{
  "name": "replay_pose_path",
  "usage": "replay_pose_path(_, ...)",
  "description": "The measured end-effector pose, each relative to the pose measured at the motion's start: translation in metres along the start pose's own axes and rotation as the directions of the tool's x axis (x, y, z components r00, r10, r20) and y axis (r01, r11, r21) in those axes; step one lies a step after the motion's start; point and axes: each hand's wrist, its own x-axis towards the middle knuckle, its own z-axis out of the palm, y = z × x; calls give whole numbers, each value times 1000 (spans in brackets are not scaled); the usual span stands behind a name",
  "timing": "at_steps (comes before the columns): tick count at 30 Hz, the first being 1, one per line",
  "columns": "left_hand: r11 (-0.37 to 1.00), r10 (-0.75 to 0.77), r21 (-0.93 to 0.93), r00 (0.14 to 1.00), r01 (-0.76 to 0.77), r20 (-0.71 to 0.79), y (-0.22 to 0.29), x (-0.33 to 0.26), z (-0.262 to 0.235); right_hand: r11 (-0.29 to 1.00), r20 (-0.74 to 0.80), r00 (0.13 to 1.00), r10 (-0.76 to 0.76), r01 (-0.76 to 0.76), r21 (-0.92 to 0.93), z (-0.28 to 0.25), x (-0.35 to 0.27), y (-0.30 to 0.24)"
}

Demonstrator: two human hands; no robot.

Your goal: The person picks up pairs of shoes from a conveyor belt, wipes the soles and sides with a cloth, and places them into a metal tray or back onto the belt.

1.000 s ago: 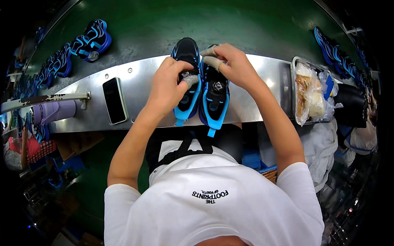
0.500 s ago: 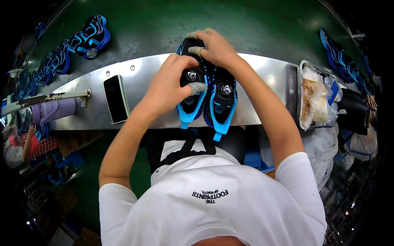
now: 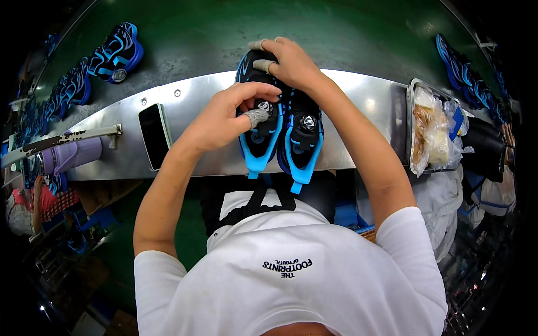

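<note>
Shoes side by side on steel shelf (image 3: 364,101) | our left hand (image 3: 224,120) pinches left shoe (image 3: 259,137) at its dial | right hand (image 3: 291,64) clasps toe of right shoe (image 3: 304,140) | light, soft uppers, firmer soles, we reckon; best gripped at toe and heel

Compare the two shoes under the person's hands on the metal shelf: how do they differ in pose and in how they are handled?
The left shoe sits slightly farther from the person than the right shoe, whose heel tab overhangs the metal shelf more. The left hand pinches the left shoe's round dial, while the right hand covers the toes. Both are black with bright blue trim, side by side, toes pointing away.
</note>
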Motion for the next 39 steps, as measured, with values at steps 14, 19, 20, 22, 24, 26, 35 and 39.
replay_pose_path(14, 955, 133, 282, 982, -92, -131, -2, 0, 6, 1000, 18, 1000, 11, -11, 7, 2, 0, 5)
replay_pose_path(19, 956, 107, 293, 944, -12, -312, -1, 3, 22, 1000, 10, 1000, 16, -16, 3, 1, -1, 4)
replay_pose_path(20, 956, 108, 293, 943, -12, -314, -5, 4, 18, 1000, 9, 1000, 11, -11, 12, 1, 0, 5)
replay_pose_path(22, 999, 8, -35, 995, -11, -102, -10, 5, 7, 1000, 20, 1000, 10, -10, 14, 1, 1, 5)
replay_pose_path(24, 1000, 9, -3, 997, -9, -72, -10, 5, 0, 1000, 32, 999, 9, -9, 19, 1, 0, 5)
replay_pose_path(26, 1000, 12, 29, 999, -11, -39, -9, 5, 1, 999, 30, 999, 43, -44, 6, 1, -2, 6)
replay_pose_path(35, 973, 123, 213, 977, -85, -172, -17, 2, 4, 1000, 8, 1000, 15, -15, 7, 2, 0, 10)
replay_pose_path(39, 973, 190, 136, 982, -186, -20, -24, 4, -10, 1000, 3, 1000, 9, -9, -15, 1, -2, 9)
